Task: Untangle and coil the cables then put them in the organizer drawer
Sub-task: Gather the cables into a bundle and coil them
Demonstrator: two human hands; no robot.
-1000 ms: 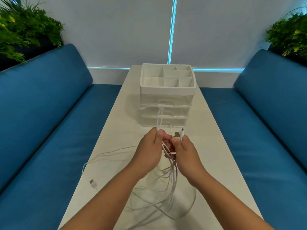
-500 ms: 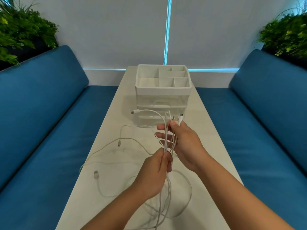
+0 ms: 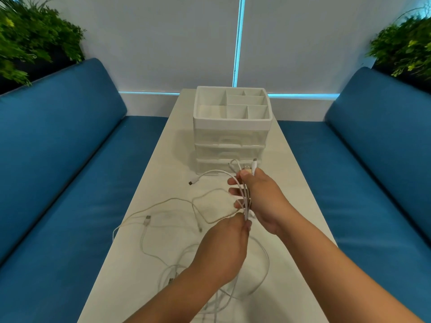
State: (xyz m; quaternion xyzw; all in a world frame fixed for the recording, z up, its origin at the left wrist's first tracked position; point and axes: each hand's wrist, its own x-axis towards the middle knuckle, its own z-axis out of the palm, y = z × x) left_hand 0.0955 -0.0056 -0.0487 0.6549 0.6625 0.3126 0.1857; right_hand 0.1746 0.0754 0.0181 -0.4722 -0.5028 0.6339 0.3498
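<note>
Cables (image 3: 245, 197), thin white flexible cords with small plugs, run gathered through my right hand (image 3: 263, 199), thumb pressing them near the plug ends just in front of the organizer (image 3: 233, 127). Since a moment ago my left hand (image 3: 227, 245) has slid lower, pinching the bundle beneath, so strands are straightening. Loose loops sprawl on the smooth table (image 3: 291, 183) nearer me; the ribbed plastic drawers look closed.
</note>
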